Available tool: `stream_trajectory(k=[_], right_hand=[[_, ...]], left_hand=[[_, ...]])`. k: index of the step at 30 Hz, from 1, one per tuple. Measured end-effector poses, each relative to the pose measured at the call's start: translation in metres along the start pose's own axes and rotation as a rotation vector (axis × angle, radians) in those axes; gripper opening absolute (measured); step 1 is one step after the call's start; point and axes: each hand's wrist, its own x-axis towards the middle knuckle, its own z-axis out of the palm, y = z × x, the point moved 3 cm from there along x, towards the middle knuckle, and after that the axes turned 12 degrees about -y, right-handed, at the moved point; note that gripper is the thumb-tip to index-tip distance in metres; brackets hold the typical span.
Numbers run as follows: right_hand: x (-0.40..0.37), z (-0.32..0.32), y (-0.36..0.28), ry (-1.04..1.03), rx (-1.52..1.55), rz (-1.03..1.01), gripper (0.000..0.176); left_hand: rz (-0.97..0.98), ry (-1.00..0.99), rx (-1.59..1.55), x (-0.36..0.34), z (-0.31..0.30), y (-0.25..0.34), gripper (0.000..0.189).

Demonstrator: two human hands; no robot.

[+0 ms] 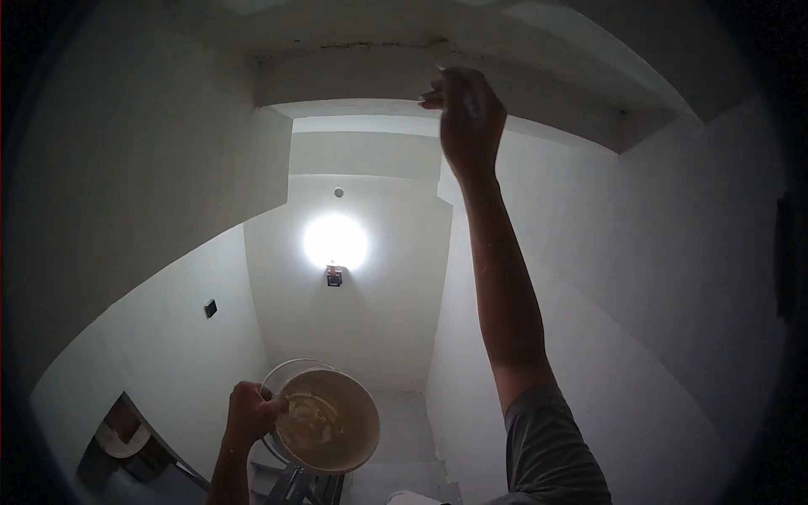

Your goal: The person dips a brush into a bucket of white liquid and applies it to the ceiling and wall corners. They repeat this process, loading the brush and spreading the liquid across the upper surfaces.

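At the lower left, my left hand (255,412) is closed around the rim of a round bucket (364,412). Inside the bucket lies a pale, wet-looking paste (310,422), and its thin wire handle rests up along the far side. High in the view, my right hand (471,109) is raised on an outstretched arm near the underside of a ceiling beam (353,77). White residue marks its back, and its bent fingers point left. What those fingers hold, if anything, is too small and dark to make out. A dark, rough crack line runs along the beam's upper edge.
A bright lamp (336,241) glows on the far wall (362,320). A dark wall box (210,309) is on the left wall. Below the bucket stands a dark ladder or stand (305,486). Steps or floor tiles (400,438) show far below, with an opening at lower left.
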Motion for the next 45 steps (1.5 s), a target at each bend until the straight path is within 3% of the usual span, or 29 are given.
stream_trajectory(k=[5,7,9,13,20,22,31,35,37,40,42,45], right_hand=[[-0.002,-0.038,-0.004,0.212,0.184,0.093,0.013],[-0.006,-0.052,-0.006,0.243,0.12,0.021,0.014],[-0.014,-0.064,-0.01,0.422,0.121,-0.042,0.016],[-0.017,-0.052,-0.012,0.392,0.181,-0.088,0.017],[0.0,-0.007,-0.014,0.262,0.248,0.008,0.017],[-0.004,-0.005,-0.017,0.127,0.308,0.053,0.017],[-0.019,-0.088,-0.004,0.53,0.201,0.075,0.018],[-0.023,-0.081,0.01,0.376,0.066,-0.01,0.017],[-0.022,-0.068,0.003,0.221,0.064,0.066,0.016],[-0.023,-0.081,0.009,0.147,0.065,0.055,0.016],[-0.021,-0.103,0.007,0.248,0.016,0.028,0.027],[-0.013,-0.13,0.019,0.385,-0.022,0.062,0.03]], left_hand=[[0.024,0.029,-0.023,0.005,0.0,-0.013,0.03],[0.013,0.047,-0.038,0.005,-0.003,-0.013,0.031],[0.02,0.057,-0.019,0.002,-0.004,-0.009,0.031],[0.031,0.08,0.022,0.003,-0.001,-0.011,0.031],[-0.001,0.072,0.046,0.0,-0.001,-0.004,0.035],[0.023,0.026,0.065,-0.003,-0.001,0.002,0.036],[0.013,0.049,-0.039,0.001,0.01,-0.008,0.034],[0.036,0.057,-0.031,0.001,0.013,-0.005,0.033],[0.018,0.07,-0.015,0.003,0.017,-0.012,0.032],[0.026,0.072,0.036,0.004,0.018,-0.012,0.032],[0.025,0.071,0.028,0.003,0.017,-0.008,0.032],[0.015,0.072,0.005,0.003,0.015,-0.01,0.032]])
